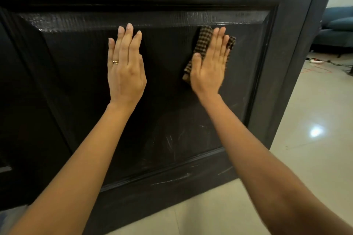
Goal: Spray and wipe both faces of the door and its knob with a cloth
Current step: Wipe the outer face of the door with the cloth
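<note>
Both hands flat, fingers straight: right hand presses cloth to door, lower panel; left hand bare on door beside it. Risks — no grip, so cloth cd slide down door; open door cd swing away w/ push.

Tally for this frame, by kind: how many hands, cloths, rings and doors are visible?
Hands: 2 (left hand, right hand)
Cloths: 1 (checked cloth)
Rings: 1 (gold ring)
Doors: 1 (dark door)
Total: 5
</note>
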